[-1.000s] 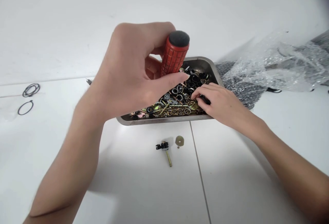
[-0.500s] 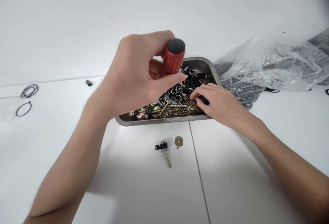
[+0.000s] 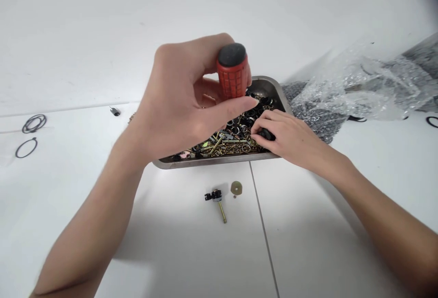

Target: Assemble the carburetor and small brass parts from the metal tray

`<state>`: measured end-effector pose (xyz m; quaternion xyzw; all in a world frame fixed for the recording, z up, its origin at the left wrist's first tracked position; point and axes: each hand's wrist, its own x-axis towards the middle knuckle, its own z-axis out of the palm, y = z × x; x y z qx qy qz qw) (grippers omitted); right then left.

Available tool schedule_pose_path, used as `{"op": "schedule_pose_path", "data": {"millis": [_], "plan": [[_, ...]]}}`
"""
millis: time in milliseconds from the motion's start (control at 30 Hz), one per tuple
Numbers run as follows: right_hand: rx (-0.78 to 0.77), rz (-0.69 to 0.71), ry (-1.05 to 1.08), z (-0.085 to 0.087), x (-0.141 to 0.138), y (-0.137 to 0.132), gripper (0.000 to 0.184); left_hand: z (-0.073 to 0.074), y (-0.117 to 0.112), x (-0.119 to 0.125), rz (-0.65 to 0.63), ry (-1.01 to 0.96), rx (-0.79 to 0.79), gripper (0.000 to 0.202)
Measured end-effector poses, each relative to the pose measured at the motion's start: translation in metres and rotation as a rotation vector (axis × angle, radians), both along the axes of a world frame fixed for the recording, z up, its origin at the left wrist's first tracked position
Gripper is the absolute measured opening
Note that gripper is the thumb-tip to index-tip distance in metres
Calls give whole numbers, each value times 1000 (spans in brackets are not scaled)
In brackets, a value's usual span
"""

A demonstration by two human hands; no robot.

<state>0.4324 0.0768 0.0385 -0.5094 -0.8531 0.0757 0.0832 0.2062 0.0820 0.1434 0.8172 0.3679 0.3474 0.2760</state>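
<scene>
The left hand (image 3: 181, 106) is raised over the left part of a steel tray (image 3: 205, 161), its grip wrapped round a black-capped red tool handle (image 3: 232, 79), thumb along the near side; the working end of the tool is hidden behind the hand. The right hand (image 3: 287, 136) reaches over the tray's near right corner, its grip nearly closed, with thumb and forefinger seeming to pinch a small black part (image 3: 267, 134), though its far side is covered. Around those fingertips lies a crowded mix of brass screws (image 3: 219, 145), black rings and small metal pieces. As far as can be judged, the work is partway along: 3 items lie out on the white counter (image 3: 191, 252) in front of the tray, namely a black clip-like fitting (image 3: 214, 195) with a brass bolt (image 3: 222, 212) projecting from it, a flat brass plate (image 3: 237, 184) with 1 hole, and a tiny reddish bit (image 3: 235, 196) just beside that plate, while the small black part is not yet out on the counter and plenty of loose hardware fills the tray
</scene>
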Motion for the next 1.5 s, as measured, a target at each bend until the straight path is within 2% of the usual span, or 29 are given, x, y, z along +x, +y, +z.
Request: {"op": "schedule_pose_path", "data": {"millis": [100,233,467,700,1000,1200,1367,1500], "plan": [[-5,-2,-6,0,0,0,20,-7,0,2,-42,-16,-57,8],[1,-3,-5,0,-1,0,23,-16,0,6,-30,63,-127,10],[17,3,-16,0,-2,0,27,-22,1,11,-35,159,-137,16],[21,-14,-11,-1,-2,0,23,-23,5,16,-56,172,-102,16],[0,-27,3,1,-3,0,19,-25,-2,17,-122,113,-59,11],[-1,-21,-12,0,-2,0,19,-26,1,16,-109,188,-40,10],[13,-23,-4,-1,-2,0,19,-22,-2,14,-108,170,-5,9],[-4,-32,2,-1,-3,1,17,-18,-5,13,-51,118,32,9]]}}
